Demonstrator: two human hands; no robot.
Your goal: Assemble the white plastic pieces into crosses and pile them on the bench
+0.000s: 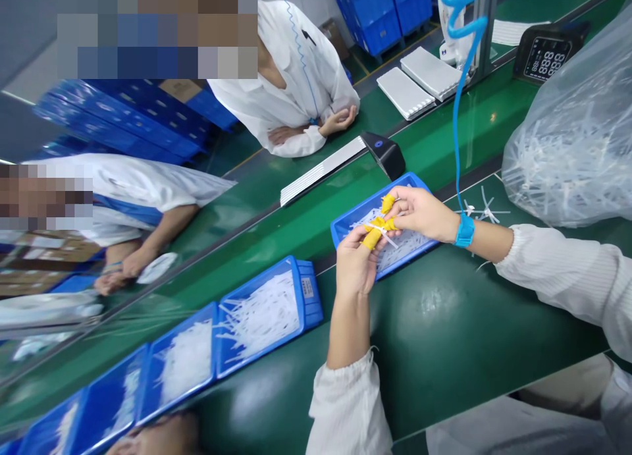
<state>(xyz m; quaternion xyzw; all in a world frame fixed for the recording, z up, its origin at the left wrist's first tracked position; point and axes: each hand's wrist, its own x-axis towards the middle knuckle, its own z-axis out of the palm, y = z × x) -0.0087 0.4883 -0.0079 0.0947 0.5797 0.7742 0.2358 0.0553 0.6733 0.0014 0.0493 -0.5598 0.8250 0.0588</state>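
Observation:
Above a blue bin of white strips, my left hand and my right hand meet at the fingertips. Yellow coverings that look like finger cots are on several fingertips. A thin white plastic strip is pinched between both hands, crossing the yellow tips. Its full shape is partly hidden by my fingers. Around my right wrist sits a blue wrist strap, joined to a coiled blue cord.
More blue bins of white strips line the green table at left. A large clear bag of white pieces stands right, near loose white pieces. Beyond are a black device, a display and co-workers in white; a blurred hand shows below.

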